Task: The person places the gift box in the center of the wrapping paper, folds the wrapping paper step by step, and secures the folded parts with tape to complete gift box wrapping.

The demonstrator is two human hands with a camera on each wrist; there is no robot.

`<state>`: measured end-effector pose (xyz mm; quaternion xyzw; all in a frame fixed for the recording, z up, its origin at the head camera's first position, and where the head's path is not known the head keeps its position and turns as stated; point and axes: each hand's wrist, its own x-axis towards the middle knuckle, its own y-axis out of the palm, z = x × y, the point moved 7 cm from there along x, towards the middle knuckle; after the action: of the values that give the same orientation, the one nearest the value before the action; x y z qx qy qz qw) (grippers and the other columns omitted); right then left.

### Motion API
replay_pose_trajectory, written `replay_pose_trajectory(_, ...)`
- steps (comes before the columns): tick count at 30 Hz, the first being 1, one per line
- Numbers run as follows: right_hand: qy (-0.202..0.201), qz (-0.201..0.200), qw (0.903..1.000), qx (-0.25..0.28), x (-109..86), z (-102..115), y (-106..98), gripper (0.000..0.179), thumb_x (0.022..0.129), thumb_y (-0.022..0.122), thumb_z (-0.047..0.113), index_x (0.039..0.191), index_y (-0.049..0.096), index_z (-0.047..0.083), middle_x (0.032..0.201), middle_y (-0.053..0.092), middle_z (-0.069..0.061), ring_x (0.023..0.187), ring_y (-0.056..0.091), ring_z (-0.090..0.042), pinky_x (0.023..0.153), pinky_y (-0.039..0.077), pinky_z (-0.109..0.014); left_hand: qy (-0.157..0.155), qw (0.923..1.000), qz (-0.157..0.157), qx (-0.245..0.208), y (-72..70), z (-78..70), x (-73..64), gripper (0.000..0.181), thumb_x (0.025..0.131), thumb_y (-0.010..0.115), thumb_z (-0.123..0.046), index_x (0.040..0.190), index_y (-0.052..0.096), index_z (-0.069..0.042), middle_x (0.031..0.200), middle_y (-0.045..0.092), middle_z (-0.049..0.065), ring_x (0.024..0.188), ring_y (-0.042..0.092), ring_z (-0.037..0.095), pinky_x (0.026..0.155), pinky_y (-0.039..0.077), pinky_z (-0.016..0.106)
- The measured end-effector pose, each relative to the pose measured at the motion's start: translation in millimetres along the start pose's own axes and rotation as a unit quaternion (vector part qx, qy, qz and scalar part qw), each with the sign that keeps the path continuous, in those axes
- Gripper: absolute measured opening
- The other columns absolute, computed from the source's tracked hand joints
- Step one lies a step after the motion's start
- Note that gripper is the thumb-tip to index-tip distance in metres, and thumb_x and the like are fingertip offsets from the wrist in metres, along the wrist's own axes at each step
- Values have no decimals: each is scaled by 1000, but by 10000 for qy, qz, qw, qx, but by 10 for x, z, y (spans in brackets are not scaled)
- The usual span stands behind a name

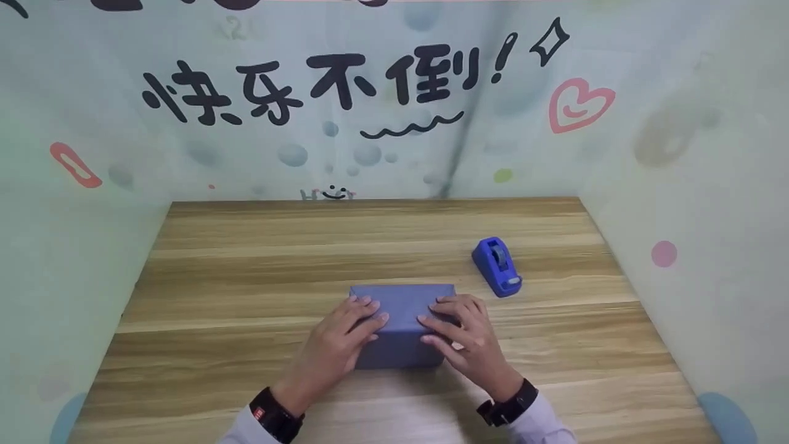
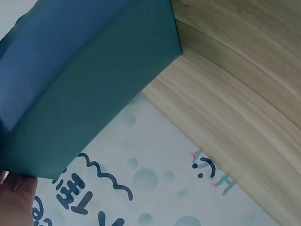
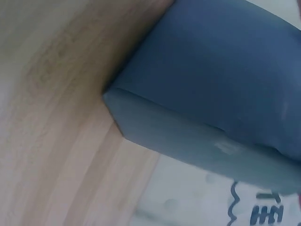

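Observation:
A box covered in plain blue paper [image 1: 400,350] sits on the wooden table in front of the person. My left hand [image 1: 336,339] holds its left side, fingers bent over the edge onto the top. On the opposite side my right hand [image 1: 471,339] grips the right edge, with fingertips spread on the top and the thumb near the front edge. Both wrist views show the blue box [image 2: 80,89] close up. A small shiny patch marks one face of the box [image 3: 188,127] in the right wrist view. Some fingers [image 2: 19,195] touch a far corner in the left wrist view.
A blue tape dispenser [image 1: 497,266] stands behind and to the right of the box. The wooden table [image 1: 246,265] meets printed cloth walls [image 1: 382,160] at the back and both sides.

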<state>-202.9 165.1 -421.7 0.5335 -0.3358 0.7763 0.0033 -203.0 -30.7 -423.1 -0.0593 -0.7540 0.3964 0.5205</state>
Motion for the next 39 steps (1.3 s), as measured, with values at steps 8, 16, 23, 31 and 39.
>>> replay_pose_trajectory(8, 4405, 63, 8938, -834, -481, -1359, -405, 32, 85, 65, 11, 112, 61, -4, 113, 50, -26, 108, 45, -39, 93, 39, -45, -207, 9996, -75, -174, -9, -1, 1, 31, 80, 68, -8, 110, 66, -8, 117, 62, 10, 112, 58, 25, 101, 43, 40)
replay_pose_trajectory(16, 5766, 1537, 7969, -943, -884, -2040, -430, 49, 84, 67, 27, 122, 57, -4, 130, 41, -32, 117, 34, -46, 98, 32, -56, -262, 9995, -43, -187, -16, -17, -17, 31, 80, 69, -9, 110, 66, -8, 116, 62, 10, 112, 58, 25, 100, 44, 40)
replay_pose_trajectory(23, 5636, 1360, 8101, -871, -807, -2101, -379, 36, 80, 69, 13, 107, 63, -9, 120, 47, -32, 114, 36, -45, 97, 31, -54, -314, 9994, 16, -133, -22, -25, -27, 31, 80, 69, -9, 111, 66, -10, 117, 62, 9, 113, 57, 24, 101, 43, 39)
replay_pose_trajectory(31, 5555, 904, 8218, -885, -664, -2043, -395, 29, 80, 68, 12, 103, 65, -6, 105, 60, -25, 95, 52, -31, 84, 41, -37, -501, 9984, 156, -209, -15, -18, -56, 32, 81, 69, -9, 113, 66, -12, 119, 61, 7, 116, 56, 23, 102, 42, 39)
replay_pose_trajectory(39, 6544, 570, 7496, 812, -726, -2164, -533, 43, 86, 58, 6, 126, 50, -9, 96, 64, -14, 79, 57, -7, 82, 50, -30, -512, 9982, 151, -258, -21, -26, -43, 31, 81, 68, -9, 112, 66, -11, 119, 61, 8, 115, 56, 23, 103, 41, 39)
